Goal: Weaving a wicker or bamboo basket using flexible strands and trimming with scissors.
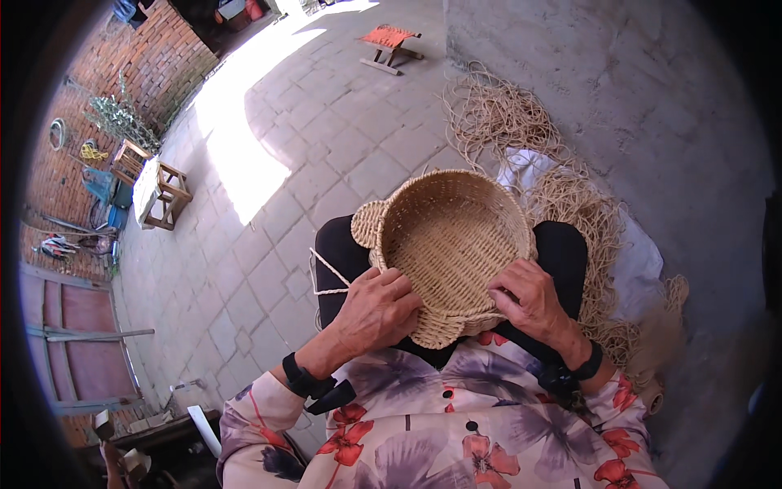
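A round basket (456,244) woven from tan cord rests on my lap between my knees, its opening facing up. One rounded woven ear (368,224) juts from its left side, and another woven ear (437,329) sits at the near rim. My left hand (381,301) is closed on the near-left rim, fingers curled over the edge. From beside that hand a loose end of cord (331,268) sticks out to the left. At the near-right rim, my right hand (525,297) grips the basket with thumb and fingers bent. The fingertips of both hands are partly hidden.
Heaps of loose tan cord (505,114) lie along the wall to my right, partly over a white sack (639,269). An orange-topped folding stool (389,39) stands ahead. At left are a wooden stool (167,196) and a brick wall (163,49).
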`<state>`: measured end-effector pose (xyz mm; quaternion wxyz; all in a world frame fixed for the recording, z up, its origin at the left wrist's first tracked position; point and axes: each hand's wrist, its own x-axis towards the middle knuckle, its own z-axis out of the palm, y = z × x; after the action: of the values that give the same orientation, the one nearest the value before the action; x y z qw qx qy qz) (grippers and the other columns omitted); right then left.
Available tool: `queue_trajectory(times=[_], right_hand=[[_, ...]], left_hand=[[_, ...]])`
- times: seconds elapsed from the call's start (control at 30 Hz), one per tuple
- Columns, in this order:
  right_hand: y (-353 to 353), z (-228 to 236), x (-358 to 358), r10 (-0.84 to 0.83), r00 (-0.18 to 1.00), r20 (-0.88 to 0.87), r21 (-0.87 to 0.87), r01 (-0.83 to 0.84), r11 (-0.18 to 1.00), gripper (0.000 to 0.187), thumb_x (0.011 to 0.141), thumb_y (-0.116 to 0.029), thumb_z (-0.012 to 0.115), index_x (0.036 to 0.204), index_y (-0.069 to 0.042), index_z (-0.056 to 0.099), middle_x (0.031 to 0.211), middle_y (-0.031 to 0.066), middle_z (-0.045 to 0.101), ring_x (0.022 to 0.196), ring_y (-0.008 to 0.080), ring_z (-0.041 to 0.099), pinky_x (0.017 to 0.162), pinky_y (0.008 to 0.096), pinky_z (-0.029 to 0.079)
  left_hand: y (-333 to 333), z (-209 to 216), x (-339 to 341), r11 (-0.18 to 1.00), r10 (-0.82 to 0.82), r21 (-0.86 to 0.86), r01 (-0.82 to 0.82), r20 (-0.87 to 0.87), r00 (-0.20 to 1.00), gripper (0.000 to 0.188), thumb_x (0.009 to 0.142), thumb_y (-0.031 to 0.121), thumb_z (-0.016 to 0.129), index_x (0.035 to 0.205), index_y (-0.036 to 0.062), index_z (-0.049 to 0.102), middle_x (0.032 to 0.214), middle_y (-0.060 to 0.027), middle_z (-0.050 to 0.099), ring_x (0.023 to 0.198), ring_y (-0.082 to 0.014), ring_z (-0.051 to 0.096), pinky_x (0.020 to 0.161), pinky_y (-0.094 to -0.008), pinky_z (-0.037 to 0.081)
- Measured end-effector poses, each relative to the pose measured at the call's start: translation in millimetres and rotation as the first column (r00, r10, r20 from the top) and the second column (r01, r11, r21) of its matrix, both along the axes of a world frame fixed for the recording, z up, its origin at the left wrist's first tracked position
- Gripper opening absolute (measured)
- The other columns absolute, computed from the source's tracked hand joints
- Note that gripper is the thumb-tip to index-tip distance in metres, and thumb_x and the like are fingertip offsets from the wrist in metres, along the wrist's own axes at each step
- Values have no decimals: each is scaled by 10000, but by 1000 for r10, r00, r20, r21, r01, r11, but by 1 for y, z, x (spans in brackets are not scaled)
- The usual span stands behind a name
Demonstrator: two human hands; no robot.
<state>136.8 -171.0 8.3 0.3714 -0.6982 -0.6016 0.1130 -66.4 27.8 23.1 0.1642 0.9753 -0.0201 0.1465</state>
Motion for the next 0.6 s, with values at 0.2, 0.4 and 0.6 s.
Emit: queue_trajectory(times=[0.2, 0.4, 0.6], right_hand=[[-7, 0, 2, -20, 1000, 5, 13, 20, 1000, 93, 752, -51, 676, 829, -39, 626, 790, 92, 615, 772, 285, 593, 731, 397, 470], [-1, 0, -1, -7, 1000, -7, 34, 7, 999, 96, 752, -43, 675, 836, -37, 629, 792, 91, 616, 774, 286, 592, 732, 398, 471], [-2, -1, 0, -28, 999, -37, 6, 28, 1000, 77, 767, -47, 679, 824, -34, 628, 788, 94, 629, 771, 285, 599, 734, 398, 475]], left_hand=[[137, 10, -71, 772, 602, 203, -602, 69, 795, 75, 708, 91, 682, 735, 97, 612, 760, -65, 575, 695, -279, 614, 636, -409, 485], [251, 48, -198, 333, 883, 343, -878, 213, 418, 128, 807, 119, 657, 932, 118, 685, 915, -56, 638, 754, -250, 657, 663, -400, 521], [42, 23, -31, 965, 232, -132, -224, 41, 972, 169, 734, 3, 737, 889, 60, 699, 863, -74, 629, 741, -239, 637, 619, -334, 515]])
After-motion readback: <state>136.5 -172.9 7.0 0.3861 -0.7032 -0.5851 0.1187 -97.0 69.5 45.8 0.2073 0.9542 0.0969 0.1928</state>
